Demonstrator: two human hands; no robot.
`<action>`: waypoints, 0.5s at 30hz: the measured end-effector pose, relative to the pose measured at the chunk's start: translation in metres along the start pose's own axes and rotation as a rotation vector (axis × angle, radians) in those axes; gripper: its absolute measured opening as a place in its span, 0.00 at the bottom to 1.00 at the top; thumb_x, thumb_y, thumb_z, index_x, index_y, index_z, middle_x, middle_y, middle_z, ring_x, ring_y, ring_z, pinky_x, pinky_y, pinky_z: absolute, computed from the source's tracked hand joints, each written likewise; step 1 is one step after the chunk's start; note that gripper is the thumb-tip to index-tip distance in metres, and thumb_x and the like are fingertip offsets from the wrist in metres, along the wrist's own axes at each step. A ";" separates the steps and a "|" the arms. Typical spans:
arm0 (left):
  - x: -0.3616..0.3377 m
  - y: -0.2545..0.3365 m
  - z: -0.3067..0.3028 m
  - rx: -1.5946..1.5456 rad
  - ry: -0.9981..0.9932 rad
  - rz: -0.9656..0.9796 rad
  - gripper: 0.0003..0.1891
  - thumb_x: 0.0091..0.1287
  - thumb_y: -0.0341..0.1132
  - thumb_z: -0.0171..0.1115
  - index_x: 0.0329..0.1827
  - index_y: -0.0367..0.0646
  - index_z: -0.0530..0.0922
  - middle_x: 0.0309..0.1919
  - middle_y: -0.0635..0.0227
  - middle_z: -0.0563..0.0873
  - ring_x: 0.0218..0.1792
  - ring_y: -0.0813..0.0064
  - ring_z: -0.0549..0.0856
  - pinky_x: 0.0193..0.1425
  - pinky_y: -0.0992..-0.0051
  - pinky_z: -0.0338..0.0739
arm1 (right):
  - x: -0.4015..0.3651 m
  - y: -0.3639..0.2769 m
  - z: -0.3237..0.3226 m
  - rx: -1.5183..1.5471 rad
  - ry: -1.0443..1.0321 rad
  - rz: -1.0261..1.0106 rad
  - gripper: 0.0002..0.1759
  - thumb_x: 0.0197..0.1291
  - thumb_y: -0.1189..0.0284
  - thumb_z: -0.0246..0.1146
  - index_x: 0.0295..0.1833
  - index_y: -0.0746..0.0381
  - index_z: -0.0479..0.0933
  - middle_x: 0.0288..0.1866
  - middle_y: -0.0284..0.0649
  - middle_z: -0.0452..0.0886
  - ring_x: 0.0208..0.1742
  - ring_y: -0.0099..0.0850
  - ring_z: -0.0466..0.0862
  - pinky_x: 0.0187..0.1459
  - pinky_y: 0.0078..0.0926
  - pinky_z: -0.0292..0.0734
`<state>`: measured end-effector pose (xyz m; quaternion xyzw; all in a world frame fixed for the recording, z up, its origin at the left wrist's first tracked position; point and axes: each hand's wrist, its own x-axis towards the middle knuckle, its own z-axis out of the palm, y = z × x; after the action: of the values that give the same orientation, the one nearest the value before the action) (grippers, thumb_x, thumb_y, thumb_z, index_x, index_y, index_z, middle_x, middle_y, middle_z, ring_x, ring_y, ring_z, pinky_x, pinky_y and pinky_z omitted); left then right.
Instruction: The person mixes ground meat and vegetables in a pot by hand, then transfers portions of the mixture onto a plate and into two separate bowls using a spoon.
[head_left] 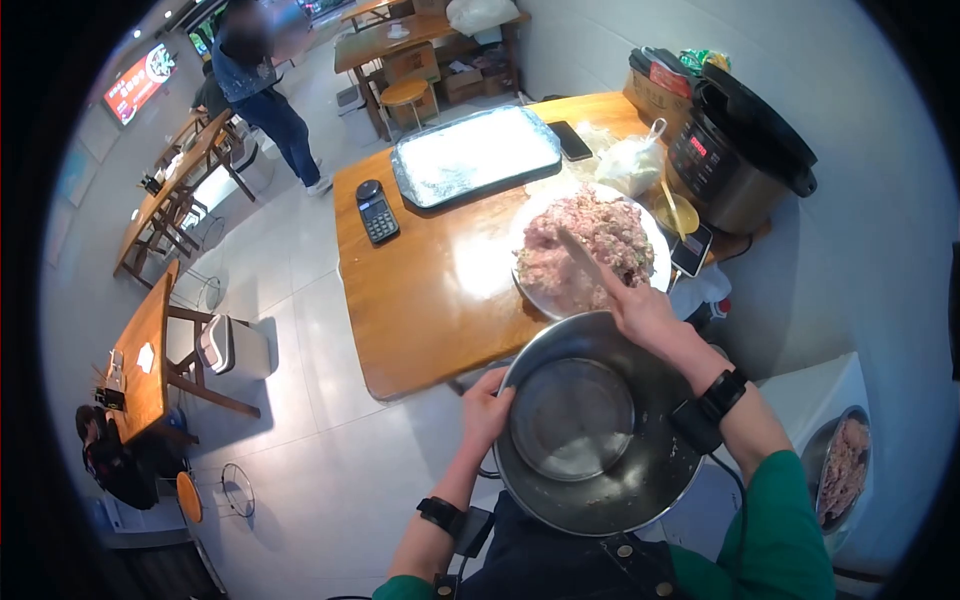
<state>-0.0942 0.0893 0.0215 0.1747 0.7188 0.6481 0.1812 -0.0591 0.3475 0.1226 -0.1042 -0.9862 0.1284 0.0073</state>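
My left hand (487, 405) is closed on the left rim of a large steel bowl (572, 418), which is tilted at the table's near edge. Only thin residue shows inside the bowl. My right hand (640, 312) grips a flat blade-like utensil (588, 262) by its near end, above the bowl's upper rim. The far end of the utensil lies over a heap of minced meat (590, 230) on a white plate (657, 262). Whether the utensil touches the meat is hard to tell.
On the wooden table (400, 330) are a foil-covered tray (478, 155), a card terminal (377, 213), phones and a cooker (740, 150). Another meat bowl (845, 470) stands lower right. One person (265, 95) stands at the back; another (110, 460) sits lower left.
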 end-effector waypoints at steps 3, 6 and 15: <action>0.004 -0.020 -0.001 -0.002 -0.010 -0.039 0.13 0.56 0.25 0.57 0.45 0.33 0.78 0.42 0.61 0.83 0.46 0.72 0.80 0.53 0.76 0.70 | 0.000 0.026 0.008 -0.120 0.017 -0.011 0.30 0.58 0.71 0.51 0.68 0.57 0.54 0.23 0.49 0.78 0.24 0.46 0.79 0.28 0.41 0.74; 0.004 -0.020 0.001 -0.073 -0.001 -0.066 0.12 0.57 0.26 0.57 0.44 0.34 0.78 0.40 0.61 0.83 0.45 0.73 0.80 0.53 0.77 0.70 | -0.023 0.019 -0.004 0.486 -0.002 0.167 0.30 0.62 0.69 0.51 0.69 0.56 0.53 0.23 0.44 0.78 0.21 0.34 0.80 0.25 0.30 0.74; 0.002 -0.012 0.001 -0.080 -0.017 -0.060 0.13 0.58 0.28 0.58 0.46 0.35 0.78 0.41 0.63 0.82 0.45 0.76 0.79 0.51 0.78 0.71 | -0.168 0.009 0.032 0.587 -0.077 0.230 0.32 0.57 0.74 0.56 0.68 0.53 0.56 0.19 0.43 0.78 0.22 0.38 0.81 0.27 0.33 0.76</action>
<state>-0.0958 0.0898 0.0097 0.1516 0.6957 0.6689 0.2135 0.1055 0.3131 0.0917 -0.2034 -0.8885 0.4112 -0.0146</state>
